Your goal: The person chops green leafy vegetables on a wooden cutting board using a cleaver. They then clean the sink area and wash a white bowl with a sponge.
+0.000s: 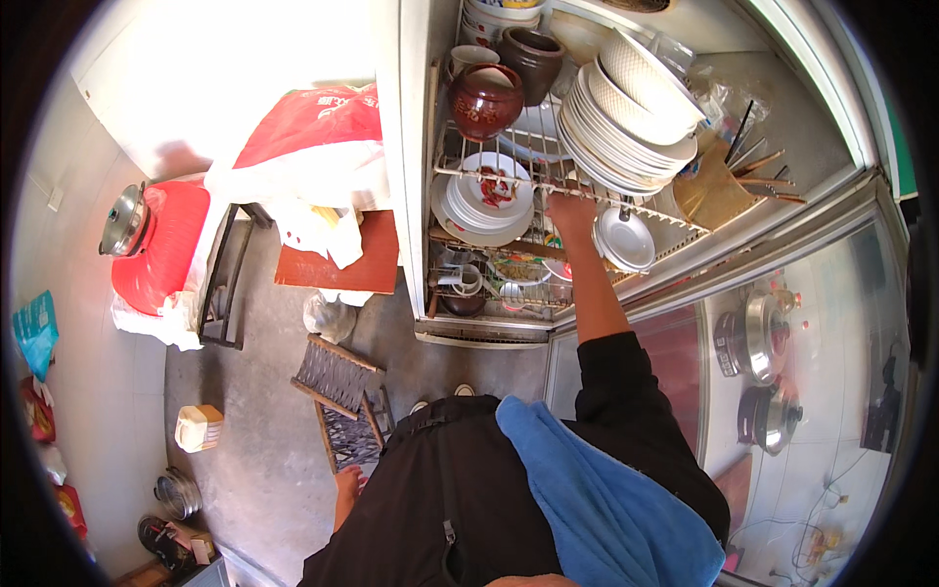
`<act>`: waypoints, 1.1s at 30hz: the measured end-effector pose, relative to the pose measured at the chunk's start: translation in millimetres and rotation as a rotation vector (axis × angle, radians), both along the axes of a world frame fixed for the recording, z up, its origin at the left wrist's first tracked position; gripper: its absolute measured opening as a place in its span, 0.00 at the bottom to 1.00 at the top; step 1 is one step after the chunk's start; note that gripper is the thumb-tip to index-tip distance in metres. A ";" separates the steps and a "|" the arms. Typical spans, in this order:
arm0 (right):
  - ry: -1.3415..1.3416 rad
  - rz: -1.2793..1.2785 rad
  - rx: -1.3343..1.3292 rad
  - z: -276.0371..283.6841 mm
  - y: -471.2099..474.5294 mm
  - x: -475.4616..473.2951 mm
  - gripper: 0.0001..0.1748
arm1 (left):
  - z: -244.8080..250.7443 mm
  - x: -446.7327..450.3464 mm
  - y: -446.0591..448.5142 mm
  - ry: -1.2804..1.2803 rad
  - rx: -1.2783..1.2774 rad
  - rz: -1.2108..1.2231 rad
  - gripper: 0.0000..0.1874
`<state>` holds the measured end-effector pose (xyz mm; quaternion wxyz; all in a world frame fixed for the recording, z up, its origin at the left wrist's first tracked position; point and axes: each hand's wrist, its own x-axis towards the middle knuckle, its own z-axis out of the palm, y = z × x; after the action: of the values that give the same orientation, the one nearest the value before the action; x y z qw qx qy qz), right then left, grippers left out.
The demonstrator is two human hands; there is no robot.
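My right hand reaches into an upright cabinet with wire shelves, its fingers at the front edge of a wire rack; what they hold, if anything, is hidden. Left of it is a stack of white plates with dried red chilies on top. White plates with bowls are stacked above right, and small white dishes lie to the right. A reddish-brown glazed jar stands at the upper left. My left hand hangs low beside my body, partly hidden by the black jacket. A blue towel lies over the jacket.
A glass door stands open on the right. A folding chair and a plastic jug are on the floor. At left, a lidded pot stands by a red bag. A knife holder with utensils is in the cabinet.
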<state>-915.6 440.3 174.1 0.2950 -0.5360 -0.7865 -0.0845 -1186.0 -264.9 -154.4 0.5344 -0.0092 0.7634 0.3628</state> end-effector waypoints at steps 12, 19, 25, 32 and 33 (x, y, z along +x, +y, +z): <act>1.596 0.122 -1.169 -98.3 177.4 -12.3 0.31 | -17.5 44.3 -28.7 -0.022 0.077 0.232 0.10; 1.786 0.365 -0.881 -95.4 161.0 -16.4 0.34 | -4.8 60.9 -51.8 0.699 -0.344 -0.978 0.11; 1.886 0.384 -0.919 -24.1 120.3 -21.8 0.27 | -13.0 70.7 -52.4 0.951 -0.059 -0.821 0.10; 1.875 0.353 -1.008 -20.8 119.0 -9.0 0.28 | -15.5 60.0 -42.2 0.955 0.033 -0.811 0.09; 1.848 0.389 -1.063 -20.6 119.2 -3.6 0.27 | -16.6 57.8 -41.5 0.962 0.051 -0.793 0.09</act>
<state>-919.2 559.5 153.5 0.5119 -0.3177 -0.2675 0.7520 -1128.2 -306.3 -171.0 0.2247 0.4520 0.8551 0.1186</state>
